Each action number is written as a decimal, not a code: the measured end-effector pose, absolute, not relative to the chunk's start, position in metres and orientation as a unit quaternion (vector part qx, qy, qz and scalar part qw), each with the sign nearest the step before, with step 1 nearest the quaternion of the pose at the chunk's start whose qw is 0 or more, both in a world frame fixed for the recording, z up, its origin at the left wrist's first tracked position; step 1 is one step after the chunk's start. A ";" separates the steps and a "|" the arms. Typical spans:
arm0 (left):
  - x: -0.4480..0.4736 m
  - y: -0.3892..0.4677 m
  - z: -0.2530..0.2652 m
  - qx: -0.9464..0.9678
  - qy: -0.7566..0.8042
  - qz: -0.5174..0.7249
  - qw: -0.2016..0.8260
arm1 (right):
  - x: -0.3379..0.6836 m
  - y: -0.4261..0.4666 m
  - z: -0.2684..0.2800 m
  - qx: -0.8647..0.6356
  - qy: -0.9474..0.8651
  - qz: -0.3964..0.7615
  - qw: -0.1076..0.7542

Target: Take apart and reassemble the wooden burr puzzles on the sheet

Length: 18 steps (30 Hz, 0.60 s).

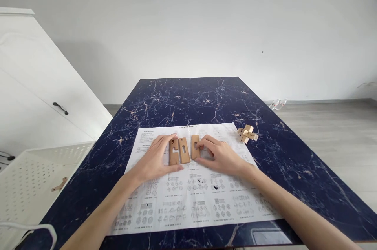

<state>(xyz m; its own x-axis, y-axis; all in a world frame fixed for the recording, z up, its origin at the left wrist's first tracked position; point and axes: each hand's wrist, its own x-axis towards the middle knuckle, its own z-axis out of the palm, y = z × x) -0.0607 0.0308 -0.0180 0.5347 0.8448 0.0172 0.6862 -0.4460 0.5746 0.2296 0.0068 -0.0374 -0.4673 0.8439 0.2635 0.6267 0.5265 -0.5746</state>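
Note:
Three flat wooden puzzle pieces lie side by side on a printed instruction sheet (165, 216). My left hand (156, 157) spans the left puzzle piece (173, 157), marked 3, with fingers at its top end and thumb at its bottom end. In the middle lies a puzzle piece (183, 156) marked 2, with a slot cut through it; no finger grips it. Curled fingers and thumb of my right hand (219, 154) hold the right edge of the third puzzle piece (194, 142), which has a notch and is partly covered.
An assembled wooden cross-shaped puzzle (247, 134) sits beyond the sheet's right edge on the dark blue marbled table (188, 101). A white perforated basket (38, 171) with a wooden piece (59, 185) in it stands at the left, near a white cabinet (38, 81).

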 end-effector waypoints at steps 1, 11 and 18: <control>-0.063 0.032 -0.017 0.838 0.458 0.149 0.258 | 0.230 0.007 -0.037 -0.443 -0.832 0.204 0.266; -0.075 0.037 -0.016 0.855 0.449 0.170 0.196 | 0.240 0.009 -0.031 -0.444 -0.833 0.206 0.259; -0.072 0.040 -0.019 0.844 0.471 0.216 0.136 | 0.230 0.006 -0.032 -0.503 -0.801 0.189 0.264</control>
<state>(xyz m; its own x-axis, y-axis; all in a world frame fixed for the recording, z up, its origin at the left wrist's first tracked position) -0.0722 0.0398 -0.0186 0.4626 0.8542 0.2375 0.7366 -0.5194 0.4332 0.2295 0.0061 -0.0316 -0.3536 0.9060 0.2327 0.7064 0.4217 -0.5685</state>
